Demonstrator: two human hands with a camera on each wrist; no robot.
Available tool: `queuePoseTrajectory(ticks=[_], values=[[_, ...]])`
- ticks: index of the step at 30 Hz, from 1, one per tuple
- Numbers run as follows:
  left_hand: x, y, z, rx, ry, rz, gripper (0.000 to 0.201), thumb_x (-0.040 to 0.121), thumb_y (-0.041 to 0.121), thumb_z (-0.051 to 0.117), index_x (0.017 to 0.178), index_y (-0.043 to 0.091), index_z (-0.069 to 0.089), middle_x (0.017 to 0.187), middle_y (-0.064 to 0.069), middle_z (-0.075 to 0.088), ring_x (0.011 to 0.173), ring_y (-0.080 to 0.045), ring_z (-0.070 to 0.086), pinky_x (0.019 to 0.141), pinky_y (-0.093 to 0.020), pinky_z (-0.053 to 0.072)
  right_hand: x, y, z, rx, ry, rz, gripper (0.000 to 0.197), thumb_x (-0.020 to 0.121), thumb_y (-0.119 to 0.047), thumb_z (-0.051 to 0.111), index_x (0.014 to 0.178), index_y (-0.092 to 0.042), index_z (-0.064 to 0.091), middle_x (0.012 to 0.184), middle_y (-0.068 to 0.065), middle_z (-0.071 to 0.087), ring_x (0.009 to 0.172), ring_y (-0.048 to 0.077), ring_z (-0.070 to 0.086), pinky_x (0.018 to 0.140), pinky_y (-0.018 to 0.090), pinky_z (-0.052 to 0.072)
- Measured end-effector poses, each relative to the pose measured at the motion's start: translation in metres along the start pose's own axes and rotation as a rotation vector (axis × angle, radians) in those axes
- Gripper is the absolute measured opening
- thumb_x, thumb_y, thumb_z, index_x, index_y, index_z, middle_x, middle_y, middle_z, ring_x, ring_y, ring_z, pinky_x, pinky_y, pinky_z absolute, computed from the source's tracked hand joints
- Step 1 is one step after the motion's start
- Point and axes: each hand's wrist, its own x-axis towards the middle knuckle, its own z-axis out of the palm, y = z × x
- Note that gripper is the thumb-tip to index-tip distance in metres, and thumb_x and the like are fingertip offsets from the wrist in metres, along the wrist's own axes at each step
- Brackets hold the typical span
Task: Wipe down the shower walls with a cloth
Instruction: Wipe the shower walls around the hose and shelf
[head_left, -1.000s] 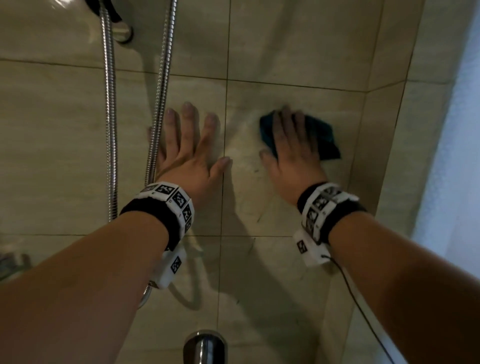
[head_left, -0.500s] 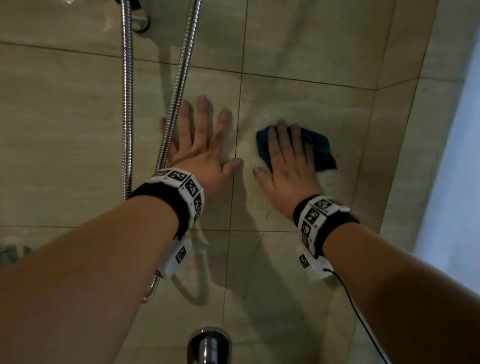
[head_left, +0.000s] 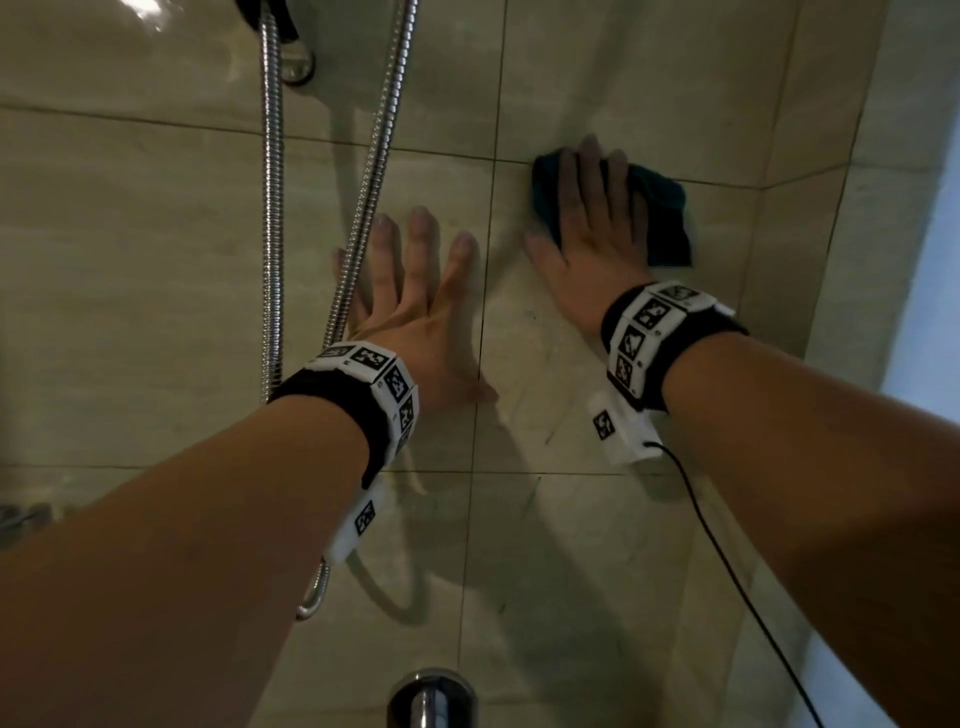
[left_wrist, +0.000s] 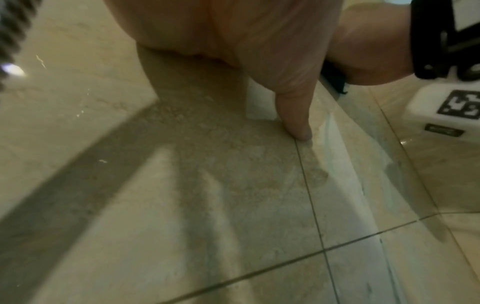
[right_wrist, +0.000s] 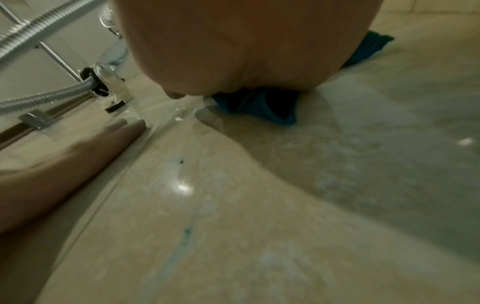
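Wall; cloth mostly under fingers

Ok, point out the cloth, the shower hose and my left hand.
cloth (head_left: 667, 218), head view, on the teal part right of the fingers.
shower hose (head_left: 375, 156), head view, on the right metal strand.
left hand (head_left: 415, 317), head view, on the back of the hand.

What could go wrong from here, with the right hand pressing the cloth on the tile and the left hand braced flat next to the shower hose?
1. The wall looks glossy and wet; the flat left hand could slip while braced.
2. The right hand only presses the cloth with straight fingers, so it might slide out.
3. The shower hose beside the left fingers could snag.
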Motion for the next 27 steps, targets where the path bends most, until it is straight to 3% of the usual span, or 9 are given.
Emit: queuePoseTrajectory(ticks=[7, 10, 14, 16, 21, 27], values=[[0.002, 0.0, 0.002, 0.036, 0.023, -0.023, 0.164, 0.04, 0.09, 0.075, 0.158, 0.035, -0.025, 0.158, -0.008, -0.049, 0.144, -0.039, -0.047, 0.117, -0.075, -0.007, -0.014, -0.006, 0.013, -0.043, 0.006, -0.062, 0.081, 0.103, -0.06, 0.025, 0.162, -0.019, -0.011, 0.17, 0.002, -0.022, 0.155, 0.025, -0.023, 0.125, 0.048, -0.012], [0.001, 0.002, -0.001, 0.036, -0.01, -0.033, 0.162, 0.044, 0.09, 0.075, 0.156, 0.035, -0.029, 0.154, -0.007, -0.055, 0.142, -0.039, -0.049, 0.116, -0.075, -0.009, -0.044, -0.01, 0.031, -0.079, -0.033, -0.128, 0.082, 0.101, -0.063, 0.02, 0.162, -0.019, -0.011, 0.17, 0.002, -0.022, 0.155, 0.026, -0.022, 0.123, 0.049, -0.012], [-0.002, 0.001, -0.006, 0.003, -0.049, -0.024, 0.15, 0.054, 0.094, 0.064, 0.155, 0.037, -0.03, 0.153, -0.005, -0.056, 0.14, -0.038, -0.052, 0.116, -0.074, -0.014, -0.088, -0.009, 0.053, -0.138, -0.105, -0.202, 0.082, 0.1, -0.063, 0.017, 0.162, -0.02, -0.014, 0.168, -0.001, -0.027, 0.154, 0.022, -0.028, 0.121, 0.042, -0.02], [-0.002, 0.003, -0.008, -0.02, -0.086, -0.027, 0.15, 0.053, 0.091, 0.067, 0.155, 0.038, -0.03, 0.152, -0.003, -0.057, 0.137, -0.036, -0.055, 0.115, -0.073, -0.018, -0.096, -0.005, 0.057, -0.142, -0.123, -0.221, 0.082, 0.1, -0.063, 0.016, 0.162, -0.02, -0.015, 0.168, -0.002, -0.028, 0.153, 0.021, -0.029, 0.123, 0.043, -0.016], [-0.006, 0.004, -0.011, -0.043, -0.073, -0.004, 0.158, 0.046, 0.089, 0.076, 0.157, 0.039, -0.025, 0.156, -0.002, -0.053, 0.139, -0.034, -0.054, 0.114, -0.068, -0.022, -0.072, 0.0, 0.045, -0.129, -0.135, -0.231, 0.08, 0.102, -0.064, 0.017, 0.16, -0.026, -0.022, 0.165, -0.007, -0.033, 0.152, 0.018, -0.032, 0.125, 0.045, -0.011], [-0.006, 0.002, -0.012, -0.021, -0.095, 0.004, 0.164, 0.045, 0.08, 0.084, 0.156, 0.039, -0.029, 0.154, -0.003, -0.055, 0.138, -0.035, -0.055, 0.112, -0.068, -0.023, 0.005, -0.015, 0.001, -0.072, -0.024, -0.118, 0.078, 0.104, -0.059, 0.025, 0.163, -0.021, -0.009, 0.17, -0.001, -0.021, 0.156, 0.023, -0.022, 0.125, 0.047, -0.01]])
